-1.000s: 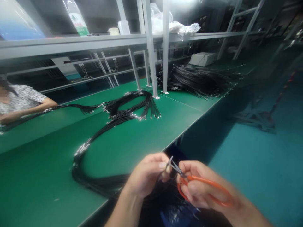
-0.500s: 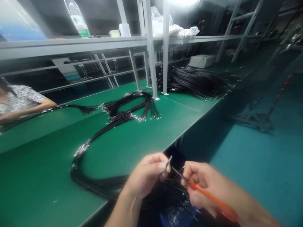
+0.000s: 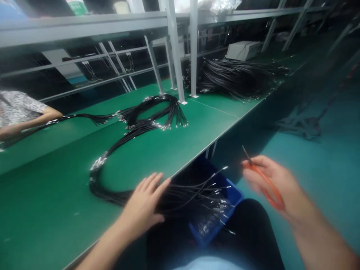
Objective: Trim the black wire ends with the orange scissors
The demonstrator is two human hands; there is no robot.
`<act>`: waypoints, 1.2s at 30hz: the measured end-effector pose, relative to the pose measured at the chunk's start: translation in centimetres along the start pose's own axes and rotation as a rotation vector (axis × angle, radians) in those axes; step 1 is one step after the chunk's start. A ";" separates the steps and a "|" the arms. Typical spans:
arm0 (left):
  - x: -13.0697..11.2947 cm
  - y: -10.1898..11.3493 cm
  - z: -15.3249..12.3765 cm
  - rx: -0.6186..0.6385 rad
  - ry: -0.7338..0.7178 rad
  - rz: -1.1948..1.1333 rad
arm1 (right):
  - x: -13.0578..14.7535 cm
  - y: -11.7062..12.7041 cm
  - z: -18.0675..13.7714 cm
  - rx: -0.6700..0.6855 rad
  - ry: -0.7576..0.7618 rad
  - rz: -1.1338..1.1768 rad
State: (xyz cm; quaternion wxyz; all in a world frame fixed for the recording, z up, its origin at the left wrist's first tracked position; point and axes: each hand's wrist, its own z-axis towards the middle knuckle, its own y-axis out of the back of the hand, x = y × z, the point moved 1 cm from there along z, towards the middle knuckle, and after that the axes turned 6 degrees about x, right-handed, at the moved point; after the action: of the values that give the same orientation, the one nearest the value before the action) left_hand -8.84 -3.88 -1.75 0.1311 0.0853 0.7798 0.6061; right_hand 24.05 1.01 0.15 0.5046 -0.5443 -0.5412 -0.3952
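Observation:
My left hand [image 3: 144, 204] lies with fingers stretched over a thick bundle of black cables [image 3: 111, 195], at the green table's front edge. The cables' loose ends, with light-coloured tips, hang past the edge above a blue bin [image 3: 235, 193]. Out to the right, over the floor, my right hand [image 3: 271, 183] grips orange-handled scissors [image 3: 267, 182]. Their dark, narrow blades point up and to the left, apart from the cables. The bundle curves back across the table to a pale banded section [image 3: 99, 162].
More black cables lie coiled mid-table [image 3: 153, 108], and a large pile [image 3: 233, 77] sits farther back by a white box [image 3: 243, 50]. Grey shelf posts [image 3: 176, 56] stand on the green table [image 3: 56, 210]. Across it, another person's arm [image 3: 30, 123] rests beside cables.
My left hand has let go of the small cable end it pinched and moved left onto the bundle. My right hand has drawn away rightward with the scissors. The view has tilted down.

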 end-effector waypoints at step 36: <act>3.5 -0.1 0.7 0.147 0.167 0.310 | 1.4 5.0 -2.4 -0.221 0.306 0.418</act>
State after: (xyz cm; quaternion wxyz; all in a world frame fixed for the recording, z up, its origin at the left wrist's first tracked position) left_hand -12.00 -2.26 -2.38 -0.0355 0.1630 0.8078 0.5653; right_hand 29.38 -0.56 1.34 0.5888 -0.6297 -0.2882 -0.4168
